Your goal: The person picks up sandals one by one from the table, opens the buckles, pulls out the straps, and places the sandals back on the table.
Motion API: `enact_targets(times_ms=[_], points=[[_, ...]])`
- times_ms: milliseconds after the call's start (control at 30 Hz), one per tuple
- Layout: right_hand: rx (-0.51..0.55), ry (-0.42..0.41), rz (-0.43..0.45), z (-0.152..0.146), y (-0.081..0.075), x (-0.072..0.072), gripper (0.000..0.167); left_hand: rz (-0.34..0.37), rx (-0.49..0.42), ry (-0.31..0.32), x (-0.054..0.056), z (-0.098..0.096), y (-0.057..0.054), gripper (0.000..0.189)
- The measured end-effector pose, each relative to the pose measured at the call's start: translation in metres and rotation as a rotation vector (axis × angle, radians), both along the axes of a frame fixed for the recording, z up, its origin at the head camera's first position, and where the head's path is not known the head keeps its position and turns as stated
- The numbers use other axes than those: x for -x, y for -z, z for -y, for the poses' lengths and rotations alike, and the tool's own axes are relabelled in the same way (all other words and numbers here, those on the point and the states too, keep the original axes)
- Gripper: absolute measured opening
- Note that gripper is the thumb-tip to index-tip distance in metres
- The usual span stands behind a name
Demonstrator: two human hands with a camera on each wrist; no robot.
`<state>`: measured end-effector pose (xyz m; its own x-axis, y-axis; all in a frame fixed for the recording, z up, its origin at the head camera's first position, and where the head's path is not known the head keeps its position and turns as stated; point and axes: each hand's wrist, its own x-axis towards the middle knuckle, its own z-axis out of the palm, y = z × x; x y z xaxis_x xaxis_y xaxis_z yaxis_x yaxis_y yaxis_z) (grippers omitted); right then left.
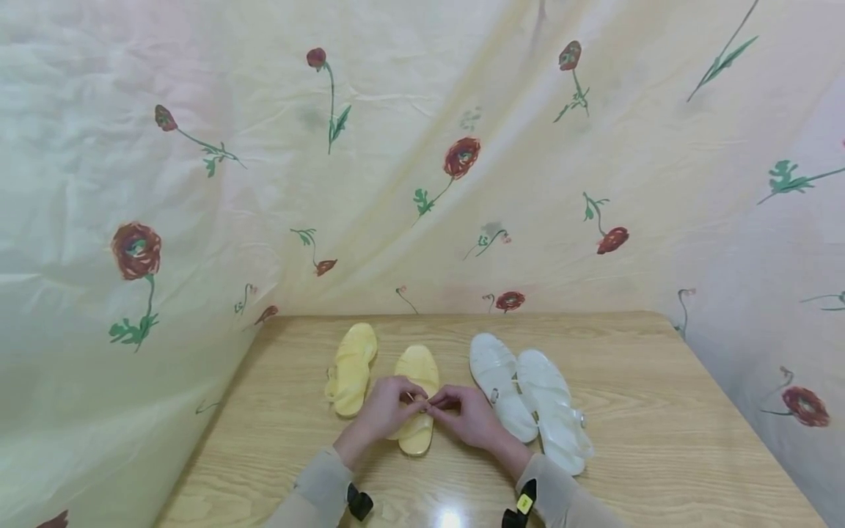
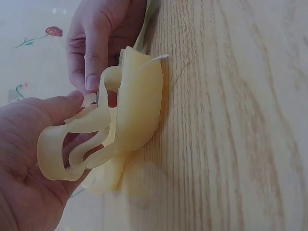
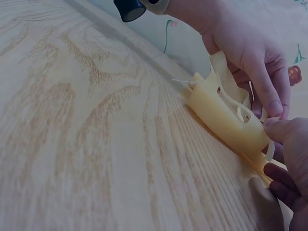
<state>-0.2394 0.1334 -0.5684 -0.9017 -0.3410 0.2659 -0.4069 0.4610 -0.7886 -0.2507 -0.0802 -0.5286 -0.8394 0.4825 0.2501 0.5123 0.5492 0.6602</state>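
A yellow jelly sandal (image 1: 417, 363) lies on the table with its toe toward me, between my two hands. My left hand (image 1: 386, 407) pinches its thin strap (image 2: 89, 124) from the left side, thumb and fingertips together. From the right, my right hand (image 1: 472, 419) pinches the same strap, its fingertips meeting those of the left. A small bit of metal, like a buckle (image 2: 96, 98), shows between the fingertips in the left wrist view; the rest of it is hidden by them. A loose white thread (image 3: 184, 81) sticks out from the sandal's end.
Another yellow sandal (image 1: 355, 359) lies just left of my left hand. Two clear white sandals (image 1: 544, 374) sit side by side at the right, close to my right hand. The wooden table (image 1: 660, 411) ends at a flowered cloth (image 1: 383, 183) behind.
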Motion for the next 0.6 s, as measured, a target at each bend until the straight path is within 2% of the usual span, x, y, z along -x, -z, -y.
enact_targets(times_ms=[267, 433, 600], points=[[0.006, -0.005, 0.003, -0.0010, 0.0026, 0.0014, 0.006, -0.026, -0.086, -0.006, -0.0009, 0.0040, 0.0081, 0.009], [0.004, 0.010, 0.008, -0.0016, 0.0033, 0.0015, 0.006, -0.007, -0.074, 0.011, -0.0015, 0.0025, 0.0034, 0.011], [0.009, 0.000, 0.022, -0.0021, 0.0012, 0.0012, 0.006, 0.040, -0.081, -0.002, -0.0011, 0.0016, 0.0000, 0.011]])
